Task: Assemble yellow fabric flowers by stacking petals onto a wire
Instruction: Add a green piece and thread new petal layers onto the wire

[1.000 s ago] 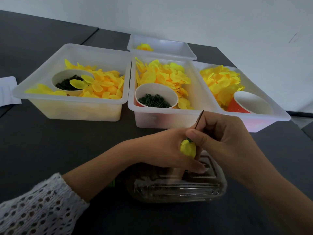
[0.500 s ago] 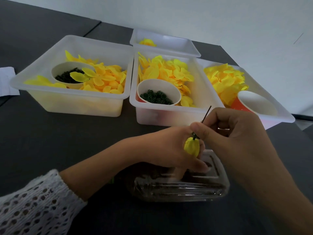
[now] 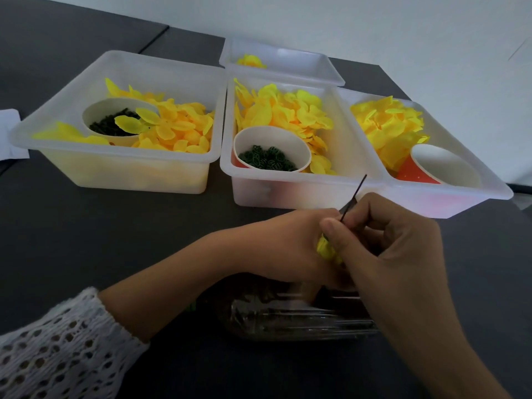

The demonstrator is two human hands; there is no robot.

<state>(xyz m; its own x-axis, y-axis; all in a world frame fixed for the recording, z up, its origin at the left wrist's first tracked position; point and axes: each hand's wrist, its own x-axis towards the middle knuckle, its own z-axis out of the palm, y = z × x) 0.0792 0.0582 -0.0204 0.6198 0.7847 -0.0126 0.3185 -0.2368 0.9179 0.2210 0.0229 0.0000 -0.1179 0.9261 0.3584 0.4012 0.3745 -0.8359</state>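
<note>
A thin dark wire [image 3: 354,195] sticks up and to the right from between my two hands. My right hand [image 3: 383,240] pinches the wire between thumb and fingers. My left hand [image 3: 288,243] holds a small yellow flower bud [image 3: 326,250] at the wire's lower end, mostly hidden by both hands. Loose yellow petals [image 3: 178,128] fill the left tub, more petals [image 3: 288,113] the middle tub, and larger ones [image 3: 388,122] the right tub.
Three white tubs [image 3: 138,174] stand in a row beyond my hands, with a smaller tub [image 3: 325,67] behind. Paper cups of dark green parts [image 3: 267,159] sit in the left and middle tubs. A clear plastic box [image 3: 288,318] lies under my hands. White paper [image 3: 8,133] at far left.
Both hands drifted slightly right and closer together. My right thumb now covers more of the yellow bud, and the wire stands a little further right.
</note>
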